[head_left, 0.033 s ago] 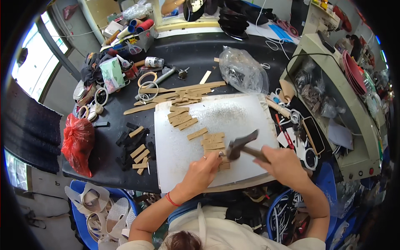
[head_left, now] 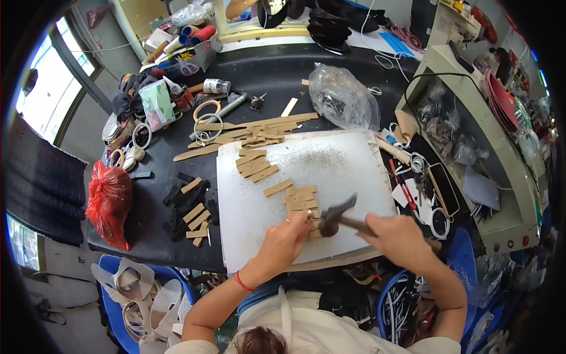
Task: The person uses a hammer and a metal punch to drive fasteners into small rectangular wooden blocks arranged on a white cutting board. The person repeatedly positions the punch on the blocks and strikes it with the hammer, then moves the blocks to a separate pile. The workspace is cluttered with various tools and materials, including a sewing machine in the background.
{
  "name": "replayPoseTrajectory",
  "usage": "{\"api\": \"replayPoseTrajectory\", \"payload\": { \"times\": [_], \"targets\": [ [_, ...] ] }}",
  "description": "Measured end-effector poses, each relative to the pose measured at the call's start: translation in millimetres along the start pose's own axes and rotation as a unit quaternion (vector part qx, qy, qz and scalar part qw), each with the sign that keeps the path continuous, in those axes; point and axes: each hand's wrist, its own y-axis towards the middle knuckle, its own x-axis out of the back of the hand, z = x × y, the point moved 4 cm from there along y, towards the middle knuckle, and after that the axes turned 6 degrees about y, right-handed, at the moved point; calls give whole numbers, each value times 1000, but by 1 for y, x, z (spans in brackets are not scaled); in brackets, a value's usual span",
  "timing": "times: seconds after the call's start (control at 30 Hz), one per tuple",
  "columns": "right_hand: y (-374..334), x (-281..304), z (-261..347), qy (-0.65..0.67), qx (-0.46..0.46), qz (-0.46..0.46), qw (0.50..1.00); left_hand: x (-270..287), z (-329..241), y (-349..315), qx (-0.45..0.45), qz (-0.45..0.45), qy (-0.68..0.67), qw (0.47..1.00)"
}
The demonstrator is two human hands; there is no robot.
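Hammer (head_left: 335,216) unmoved, beside left fingers (head_left: 302,219)

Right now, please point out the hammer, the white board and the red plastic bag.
hammer (head_left: 333,217): head view, on its dark metal head.
white board (head_left: 342,162): head view, on a bare part near its far edge.
red plastic bag (head_left: 109,203): head view, on the middle of the bag.

White board (head_left: 330,171) on black table (head_left: 283,71)
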Motion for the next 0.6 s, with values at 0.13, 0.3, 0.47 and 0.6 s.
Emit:
{"api": "replayPoseTrajectory", "payload": {
  "times": [0.13, 0.3, 0.47, 0.6],
  "targets": [
    [-13, -21, -4, 6, -8, -24, 1000, 4, 7, 6, 154, -1, -216, 964],
    [-11, -20, -3, 4, -11, -15, 1000, -5, 8, -10, 147, 38, -300, 942],
    [-11, -20, -3, 4, -8, -14, 1000, -3, 5, -10, 151, 31, -276, 949],
    [-11, -16, -4, 15, -12, -34, 999, -2, 1, -9, 113, 26, -227, 967]
  ]
}}
